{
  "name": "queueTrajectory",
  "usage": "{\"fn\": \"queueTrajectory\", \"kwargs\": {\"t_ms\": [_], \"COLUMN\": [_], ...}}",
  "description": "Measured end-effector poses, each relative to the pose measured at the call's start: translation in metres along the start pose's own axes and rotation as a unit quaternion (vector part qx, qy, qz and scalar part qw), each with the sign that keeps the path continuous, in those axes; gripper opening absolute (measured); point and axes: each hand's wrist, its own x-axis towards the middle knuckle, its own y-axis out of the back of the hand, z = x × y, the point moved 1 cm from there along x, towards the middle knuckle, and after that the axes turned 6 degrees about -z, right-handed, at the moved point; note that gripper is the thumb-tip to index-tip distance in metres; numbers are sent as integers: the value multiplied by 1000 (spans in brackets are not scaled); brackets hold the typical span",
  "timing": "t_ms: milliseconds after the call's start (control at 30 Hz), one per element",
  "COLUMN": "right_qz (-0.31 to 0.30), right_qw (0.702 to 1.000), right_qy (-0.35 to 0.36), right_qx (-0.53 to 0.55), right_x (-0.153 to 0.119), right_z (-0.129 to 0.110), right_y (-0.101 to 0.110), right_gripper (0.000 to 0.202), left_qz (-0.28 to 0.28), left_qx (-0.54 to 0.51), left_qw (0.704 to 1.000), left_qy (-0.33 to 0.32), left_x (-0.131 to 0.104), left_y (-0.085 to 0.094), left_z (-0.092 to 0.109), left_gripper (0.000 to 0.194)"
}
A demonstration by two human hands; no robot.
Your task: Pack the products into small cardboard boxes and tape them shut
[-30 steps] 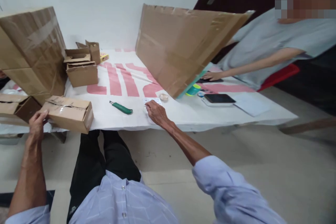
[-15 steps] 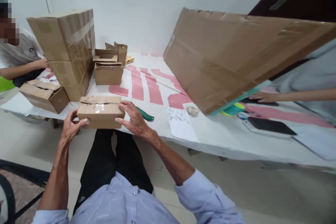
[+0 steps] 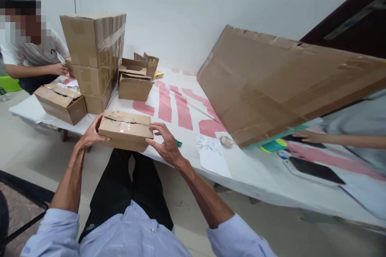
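Holding box (image 3: 126, 133), right hand (image 3: 165, 145) partly hides green object (image 3: 179, 143).

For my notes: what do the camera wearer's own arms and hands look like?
The left hand and right hand are bare; no gloves or watch show. The light blue-lavender sleeves end around the elbows, leaving the forearms uncovered, and match the buttoned shirt.

pale wall (image 3: 169, 4) | dark door (image 3: 358, 24), right | light floor (image 3: 27, 148) | white-covered table (image 3: 247, 172)
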Motion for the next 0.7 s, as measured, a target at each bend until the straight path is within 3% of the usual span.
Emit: {"fn": "queueTrajectory", "kwargs": {"t_ms": [267, 533, 700], "right_qz": [35, 64, 63], "right_qw": [996, 974, 955], "right_qy": [-66, -166, -224], "right_qx": [59, 143, 186], "right_x": [-1, -5, -11], "right_z": [-3, 6, 12], "right_y": [8, 19, 29], "right_gripper": [35, 39, 45], "left_qz": [27, 4, -4], "left_qx": [29, 167, 197], "left_qw": [999, 981, 972], "left_qy": [-33, -94, -131], "left_x": [-20, -31, -33], "left_y": [-17, -32, -40], "left_z": [-6, 32, 47], "left_gripper": [134, 124, 120]}}
